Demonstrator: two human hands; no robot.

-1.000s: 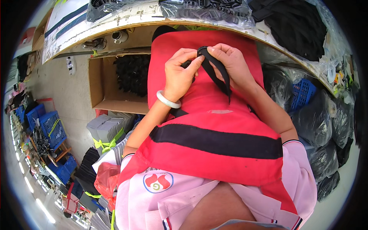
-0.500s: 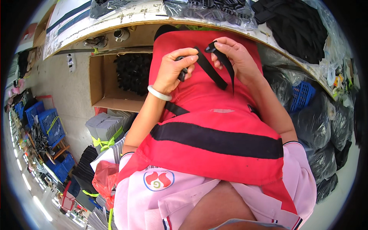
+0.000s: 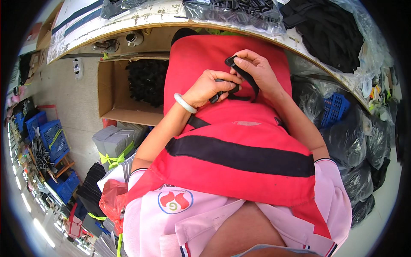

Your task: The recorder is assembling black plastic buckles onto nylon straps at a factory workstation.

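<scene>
Over my lap, covered by a red apron (image 3: 192,55), both hands are closed and close together. My right hand (image 3: 260,75) pinches a small black plastic buckle (image 3: 230,62) with a black webbing strap (image 3: 250,79) threaded at it. The strap curves down and loops back toward the left. My left hand (image 3: 205,88) has a dark plastic piece, apparently another buckle (image 3: 215,98), tucked in its fingers. Its thumb and forefinger are near the strap's lower part; the fingers partly hide the contact there.
A worktable (image 3: 167,19) ahead carries bagged buckles (image 3: 239,17) and a heap of black straps (image 3: 327,32). Below it, an open cardboard box (image 3: 111,85) holds black pieces. Grey bundles (image 3: 113,139) are at left; black plastic bags (image 3: 344,139) and a blue basket (image 3: 335,109) at right.
My left hand has moved right and slightly down, closer to my right hand. The strap's hanging ends now form a loop between the hands. My right hand has shifted a little down.
</scene>
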